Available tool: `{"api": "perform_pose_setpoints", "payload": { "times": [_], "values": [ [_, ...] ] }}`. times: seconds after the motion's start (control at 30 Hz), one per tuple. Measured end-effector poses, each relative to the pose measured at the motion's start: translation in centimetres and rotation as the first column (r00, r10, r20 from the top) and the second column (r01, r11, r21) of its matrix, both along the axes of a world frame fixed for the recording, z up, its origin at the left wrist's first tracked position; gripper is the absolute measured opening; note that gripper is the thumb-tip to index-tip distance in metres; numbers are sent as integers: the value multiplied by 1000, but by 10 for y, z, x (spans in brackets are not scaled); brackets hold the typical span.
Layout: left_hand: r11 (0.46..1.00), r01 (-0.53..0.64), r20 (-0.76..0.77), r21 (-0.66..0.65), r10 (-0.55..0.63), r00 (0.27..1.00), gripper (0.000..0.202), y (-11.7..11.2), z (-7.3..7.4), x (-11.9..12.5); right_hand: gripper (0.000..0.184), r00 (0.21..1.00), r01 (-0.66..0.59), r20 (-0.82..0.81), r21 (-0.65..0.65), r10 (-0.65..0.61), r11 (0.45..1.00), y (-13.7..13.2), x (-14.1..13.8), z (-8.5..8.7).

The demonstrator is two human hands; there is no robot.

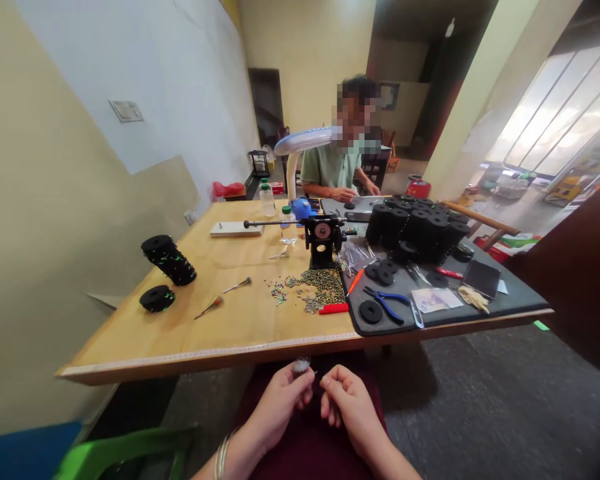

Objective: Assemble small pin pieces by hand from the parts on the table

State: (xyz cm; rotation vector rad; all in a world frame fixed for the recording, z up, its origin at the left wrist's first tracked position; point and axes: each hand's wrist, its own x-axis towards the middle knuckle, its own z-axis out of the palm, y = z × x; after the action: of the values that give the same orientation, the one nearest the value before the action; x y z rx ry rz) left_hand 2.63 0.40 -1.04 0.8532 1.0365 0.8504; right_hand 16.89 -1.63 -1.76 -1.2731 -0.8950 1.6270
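Note:
Both my hands are below the near edge of the wooden table [180, 333], over my dark red lap. My left hand [280, 400] is closed in a pinch on a small fluffy white tuft [301, 365] at its fingertips. My right hand [347, 397] is curled closed right beside it, fingertips toward the tuft; what it holds, if anything, is too small to make out. On the table ahead lies a heap of small metal beads [320, 287] with a red pen [333, 308] next to it.
A black hand-crank device [323, 241] stands mid-table. Black foam discs [417, 227] are stacked on a dark mat [510, 303] with blue pliers [387, 303]. Black spools [169, 259] sit at left. Another person sits across by a lamp [303, 141]. A green chair [125, 450] is lower left.

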Motion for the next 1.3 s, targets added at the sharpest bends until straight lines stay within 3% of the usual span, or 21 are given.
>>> {"api": "perform_pose_setpoints", "payload": {
  "times": [0.23, 0.63, 1.07, 1.3],
  "values": [
    [1000, -15, 0, 17, 15, 1000, 33, -1, -3, -1, 40, 997, -77, -1, -3, 77, 997, -1, -3, 3],
    [1000, -24, -7, -4, 24, 1000, 33, -1, -1, 0, 37, 995, -98, 27, 36, 97, 995, -3, -4, 4],
    [994, 20, -87, 109, -11, 996, 34, -2, -2, 0, 40, 998, -66, 12, 8, 66, 998, 0, -4, 0],
    [964, 27, -204, 265, 28, 979, 33, -1, 3, 0, 50, 1000, -18, 5, 8, 18, 1000, 2, -4, 1]
  ]
}}
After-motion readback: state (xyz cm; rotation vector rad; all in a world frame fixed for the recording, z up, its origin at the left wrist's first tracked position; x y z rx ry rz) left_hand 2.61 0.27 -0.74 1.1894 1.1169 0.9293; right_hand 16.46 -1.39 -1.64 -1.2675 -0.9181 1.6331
